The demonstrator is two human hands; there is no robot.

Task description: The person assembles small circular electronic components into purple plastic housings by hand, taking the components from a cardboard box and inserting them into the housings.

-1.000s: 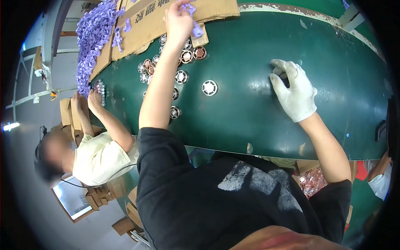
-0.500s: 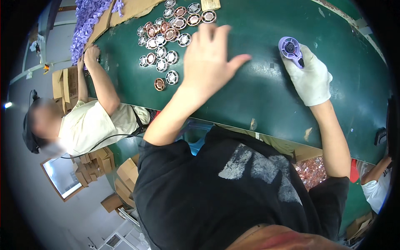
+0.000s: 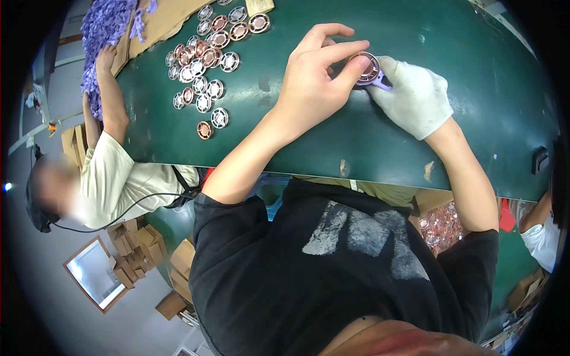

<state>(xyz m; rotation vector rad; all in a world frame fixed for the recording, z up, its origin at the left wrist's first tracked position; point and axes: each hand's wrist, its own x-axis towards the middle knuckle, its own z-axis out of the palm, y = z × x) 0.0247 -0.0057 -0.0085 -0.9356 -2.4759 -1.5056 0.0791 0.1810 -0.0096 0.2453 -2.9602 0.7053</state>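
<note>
Head view; round coppery disc (image 3: 370, 71)

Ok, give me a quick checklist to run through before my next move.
1. Right hand gripping the purple ring-headed part: ok, held in the white glove.
2. Left hand at the copper-coloured disc: ok, thumb over it.
3. Disc fully seated in the ring: cannot tell, thumb hides some.
4. Both hands gloved: not ok, left is bare.
5. Co-worker's hand clear of yours: ok, by the purple pile.
</note>
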